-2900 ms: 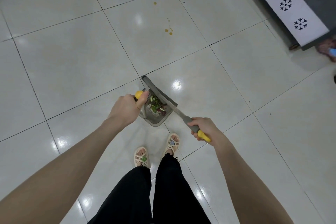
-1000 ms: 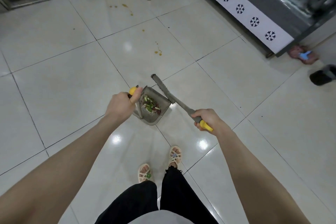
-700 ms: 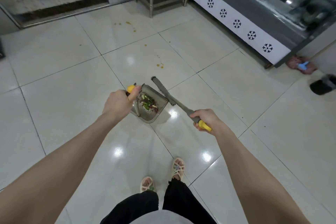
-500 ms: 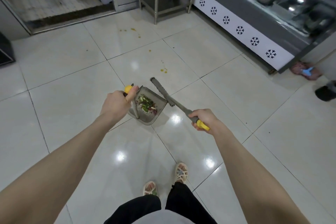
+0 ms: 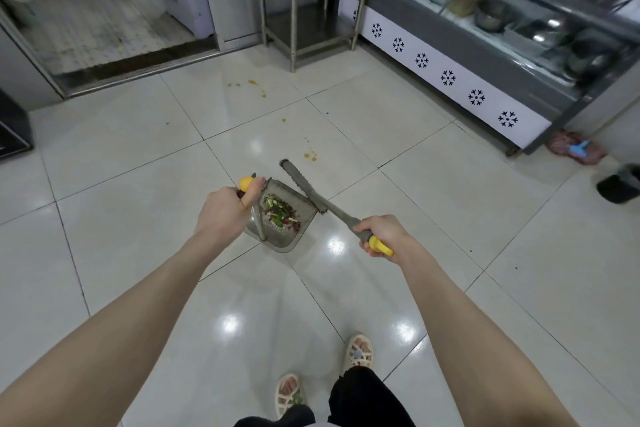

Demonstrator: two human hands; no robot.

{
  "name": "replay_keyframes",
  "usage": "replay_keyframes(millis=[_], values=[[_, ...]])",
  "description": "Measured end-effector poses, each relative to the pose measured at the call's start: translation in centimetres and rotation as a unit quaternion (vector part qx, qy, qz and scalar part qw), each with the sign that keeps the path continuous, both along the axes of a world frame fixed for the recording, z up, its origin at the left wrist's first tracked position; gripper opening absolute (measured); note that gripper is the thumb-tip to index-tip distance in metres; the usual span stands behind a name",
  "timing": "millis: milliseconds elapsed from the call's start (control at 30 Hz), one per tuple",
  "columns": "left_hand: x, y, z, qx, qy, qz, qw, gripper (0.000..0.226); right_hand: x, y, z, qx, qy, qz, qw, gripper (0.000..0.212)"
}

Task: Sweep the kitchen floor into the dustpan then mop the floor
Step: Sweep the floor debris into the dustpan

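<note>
Head view: the left hand (image 5: 221,210) is closed around the yellow-capped upright handle of the dustpan (image 5: 282,239). The right hand (image 5: 379,234) is closed around the broom (image 5: 306,191) handle near its yellow end.

Change: over the last seconds both grips are unchanged. The broom head has stayed against the dustpan's right rim. The feet now lie further behind the dustpan, and a steel table (image 5: 294,10) and a refrigerated counter (image 5: 450,80) beyond the dustpan have come into view. Judgement: the person is walking forward with a loaded pan, so sweeping appears complete and emptying comes next. Whether the dustpan is clear of the floor (image 5: 138,166) cannot be told.

Count:
- dustpan: one, holding one heap of vegetable scraps (image 5: 280,213);
- broom: one;
- orange stains (image 5: 310,156): three groups beyond the dustpan, left for mopping;
- dark bucket (image 5: 620,184): one, far right of the dustpan.
</note>
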State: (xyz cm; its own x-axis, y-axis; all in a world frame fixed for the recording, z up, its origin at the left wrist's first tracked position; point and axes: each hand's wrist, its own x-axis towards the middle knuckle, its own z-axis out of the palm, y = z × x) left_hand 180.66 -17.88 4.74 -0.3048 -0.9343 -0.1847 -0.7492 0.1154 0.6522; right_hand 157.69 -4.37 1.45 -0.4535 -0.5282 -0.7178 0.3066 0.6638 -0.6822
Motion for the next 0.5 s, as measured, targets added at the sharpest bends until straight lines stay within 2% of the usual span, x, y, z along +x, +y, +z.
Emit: replay_keyframes(millis=[200,367,500], values=[[-5.6,-0.9,0.9,-0.014,0.002,-0.034,0.999,0.066,-4.6,0.4,0.3,-0.008,0.014,-0.035,0.999,0.025],[-13.1,-1.0,0.9,-0.013,0.005,-0.067,0.998,0.067,-11.4,1.8,0.2,-0.01,0.017,-0.064,0.998,0.014],[-20.0,-0.5,1.1,-0.018,0.002,-0.094,0.995,0.067,-17.6,3.5,0.3,-0.005,0.02,-0.083,0.996,0.015]])
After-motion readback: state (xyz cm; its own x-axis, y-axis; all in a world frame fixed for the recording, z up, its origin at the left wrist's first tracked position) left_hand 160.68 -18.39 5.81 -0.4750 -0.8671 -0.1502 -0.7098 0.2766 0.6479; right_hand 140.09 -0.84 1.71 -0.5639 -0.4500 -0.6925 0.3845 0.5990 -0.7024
